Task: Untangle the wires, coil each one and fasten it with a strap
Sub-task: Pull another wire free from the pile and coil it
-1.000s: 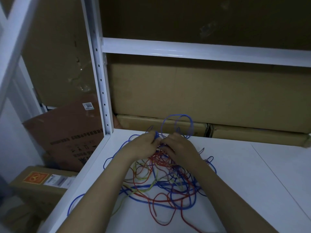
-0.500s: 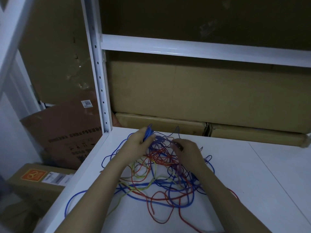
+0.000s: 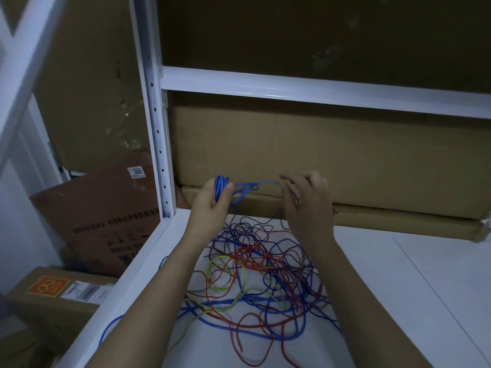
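Note:
A tangle of blue, red and yellow wires (image 3: 255, 282) lies on the white shelf board (image 3: 398, 301). My left hand (image 3: 212, 205) is raised above the tangle and grips a small bundle of blue wire loops (image 3: 221, 187). From that bundle a blue strand (image 3: 263, 183) runs right to my right hand (image 3: 305, 205), whose fingers are loosely curled with the strand passing between thumb and fingertips. Thin strands hang from both hands down into the pile. No strap is visible.
A white perforated shelf post (image 3: 156, 134) stands just left of my left hand, with a white crossbeam (image 3: 318, 87) above. Long cardboard boxes (image 3: 345, 160) fill the back of the shelf. More cartons (image 3: 93, 216) sit on the floor at left.
Both hands have risen off the tangle and moved apart. The left hand now holds gathered blue loops, and a blue strand is stretched across to the right hand.

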`<state>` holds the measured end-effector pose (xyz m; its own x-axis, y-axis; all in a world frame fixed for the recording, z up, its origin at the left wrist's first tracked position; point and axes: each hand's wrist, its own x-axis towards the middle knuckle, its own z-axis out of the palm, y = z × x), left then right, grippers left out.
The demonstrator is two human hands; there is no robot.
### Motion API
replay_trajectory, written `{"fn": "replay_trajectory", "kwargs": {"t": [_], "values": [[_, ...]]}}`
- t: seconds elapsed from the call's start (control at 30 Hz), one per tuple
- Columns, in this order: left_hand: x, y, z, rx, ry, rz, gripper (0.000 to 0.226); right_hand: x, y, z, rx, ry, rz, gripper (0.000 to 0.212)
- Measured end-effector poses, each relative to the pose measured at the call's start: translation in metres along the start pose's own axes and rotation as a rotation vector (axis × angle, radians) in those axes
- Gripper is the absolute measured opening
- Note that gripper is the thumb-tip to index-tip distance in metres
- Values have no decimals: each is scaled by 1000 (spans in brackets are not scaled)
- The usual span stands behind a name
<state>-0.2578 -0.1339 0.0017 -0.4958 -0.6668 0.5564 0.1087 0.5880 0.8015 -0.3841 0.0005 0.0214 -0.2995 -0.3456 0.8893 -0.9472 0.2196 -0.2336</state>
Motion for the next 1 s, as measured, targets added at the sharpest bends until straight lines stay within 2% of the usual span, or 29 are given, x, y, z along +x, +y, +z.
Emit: {"fn": "replay_trajectory", "kwargs": {"t": [0.13,0.2,0.4,0.5,0.63,0.8,0.9,1.0], "values": [[5,13,-5,-107,16,-17,27,11,0,5,-16,-253,143,38],[7,18,-8,-124,-15,-7,28,19,2,8,-6,-297,178,43],[7,28,-12,-213,-26,14,30,25,-4,16,384,-384,283,39],[6,28,-15,-233,-11,7,33,18,-9,18,587,-363,402,40],[4,28,-15,-248,14,-2,29,5,-19,22,362,-254,270,33],[6,16,-14,-197,99,-103,31,-2,-9,20,352,-271,270,15],[5,-1,-19,-135,193,-207,33,-14,10,17,388,-228,459,12],[3,-17,-22,-132,250,-309,30,-26,27,20,582,-52,764,9]]}}
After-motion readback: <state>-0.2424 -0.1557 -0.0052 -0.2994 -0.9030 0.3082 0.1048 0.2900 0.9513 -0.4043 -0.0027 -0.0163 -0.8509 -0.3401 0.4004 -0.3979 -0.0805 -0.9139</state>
